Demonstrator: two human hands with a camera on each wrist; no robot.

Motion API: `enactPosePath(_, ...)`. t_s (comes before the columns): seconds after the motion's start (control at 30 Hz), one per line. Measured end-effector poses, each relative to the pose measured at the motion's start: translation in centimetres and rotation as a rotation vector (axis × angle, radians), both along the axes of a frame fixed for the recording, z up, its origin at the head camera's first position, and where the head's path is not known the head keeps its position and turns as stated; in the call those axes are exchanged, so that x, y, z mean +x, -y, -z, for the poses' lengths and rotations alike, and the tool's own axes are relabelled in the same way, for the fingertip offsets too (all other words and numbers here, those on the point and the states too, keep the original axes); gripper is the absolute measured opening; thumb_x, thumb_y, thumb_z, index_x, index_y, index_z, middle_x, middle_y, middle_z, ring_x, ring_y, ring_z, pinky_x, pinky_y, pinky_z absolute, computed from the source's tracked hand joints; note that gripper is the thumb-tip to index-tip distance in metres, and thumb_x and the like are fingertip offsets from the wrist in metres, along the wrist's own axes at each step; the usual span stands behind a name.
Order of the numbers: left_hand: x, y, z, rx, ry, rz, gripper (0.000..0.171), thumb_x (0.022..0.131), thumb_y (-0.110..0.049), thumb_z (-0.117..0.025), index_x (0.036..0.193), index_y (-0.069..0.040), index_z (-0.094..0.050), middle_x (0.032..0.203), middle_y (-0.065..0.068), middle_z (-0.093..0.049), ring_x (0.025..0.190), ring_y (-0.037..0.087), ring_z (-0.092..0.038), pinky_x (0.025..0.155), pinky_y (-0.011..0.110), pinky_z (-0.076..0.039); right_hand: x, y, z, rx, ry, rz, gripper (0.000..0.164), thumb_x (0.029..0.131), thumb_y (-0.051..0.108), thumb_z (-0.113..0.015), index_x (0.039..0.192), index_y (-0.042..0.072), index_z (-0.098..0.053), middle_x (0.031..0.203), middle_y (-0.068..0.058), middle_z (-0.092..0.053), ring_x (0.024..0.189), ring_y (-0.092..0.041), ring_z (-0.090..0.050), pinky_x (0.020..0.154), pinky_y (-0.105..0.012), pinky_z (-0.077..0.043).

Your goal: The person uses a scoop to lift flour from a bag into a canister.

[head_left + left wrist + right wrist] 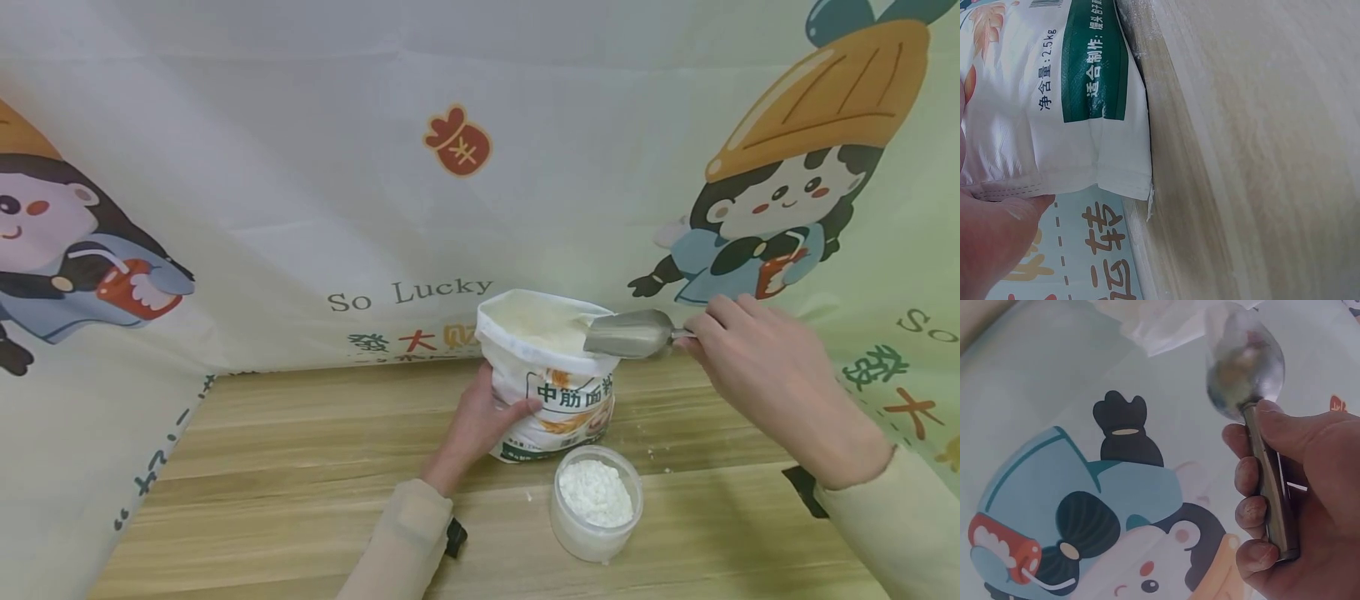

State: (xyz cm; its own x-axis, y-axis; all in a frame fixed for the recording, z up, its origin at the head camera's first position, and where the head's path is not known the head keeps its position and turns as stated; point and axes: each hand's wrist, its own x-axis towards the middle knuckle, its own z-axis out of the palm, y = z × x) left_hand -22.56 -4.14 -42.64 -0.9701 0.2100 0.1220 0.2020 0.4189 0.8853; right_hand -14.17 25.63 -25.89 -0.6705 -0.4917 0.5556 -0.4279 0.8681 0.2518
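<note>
A white bag of flour (555, 417) stands with its top folded open, pale flour showing inside. My left hand (483, 417) grips the bag's left side, thumb across the front; the left wrist view shows the thumb (1007, 228) by the stitched edge. In my right hand (765, 367) is the handle of a metal scoop (633, 333), its tip over the bag's right rim. The right wrist view shows the fingers curled round the handle (1272, 494). In front of the bag is a round clear tub (592, 537), heaped with white flour.
The wood-grain tabletop (300, 467) has small white specks of flour right of the bag. A printed cloth (315, 167) with cartoon figures hangs behind and along both sides, close behind the bag.
</note>
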Motion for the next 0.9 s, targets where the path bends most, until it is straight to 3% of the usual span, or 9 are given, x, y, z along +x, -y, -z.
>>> enactPosePath(0.33, 0.1, 0.0, -0.1, 0.017, 0.006, 0.002, 0.082, 0.086, -0.025, -0.086, 0.152, -0.011, -0.039, 0.135, 0.012, -0.063, 0.127, 0.030, -0.059, 0.112, 0.048, -0.044, -1.8, 1.5, -0.7, 0.032, 0.020, 0.014, 0.017, 0.087, 0.014, -0.083, 0.081, 0.006, -0.069, 0.072, -0.004, -0.051, 0.070, -0.028, -0.053, 0.053, -0.037, -0.045)
enactPosePath(0.63, 0.1, 0.0, -0.2, 0.004, 0.002, -0.005, 0.082, 0.085, -0.025, -0.087, 0.151, -0.010, -0.040, 0.135, 0.014, -0.062, 0.127, 0.031, -0.059, 0.112, 0.048, -0.045, -2.5, 2.8, -1.1, 0.098, 0.080, 0.040, 0.009, 0.083, 0.014, -0.086, 0.085, 0.011, -0.078, 0.079, -0.005, -0.061, 0.079, -0.031, -0.059, 0.057, -0.041, -0.046)
enactPosePath(0.9, 0.1, 0.0, -0.2, 0.004, 0.005, -0.010, 0.083, 0.085, -0.027, -0.087, 0.150, -0.009, -0.040, 0.134, 0.015, -0.063, 0.126, 0.032, -0.059, 0.111, 0.049, -0.046, -3.0, 3.8, -0.9, 0.154, 0.085, 0.036, 0.013, 0.083, 0.009, -0.086, 0.078, 0.010, -0.074, 0.074, -0.005, -0.054, 0.073, -0.030, -0.055, 0.055, -0.037, -0.042)
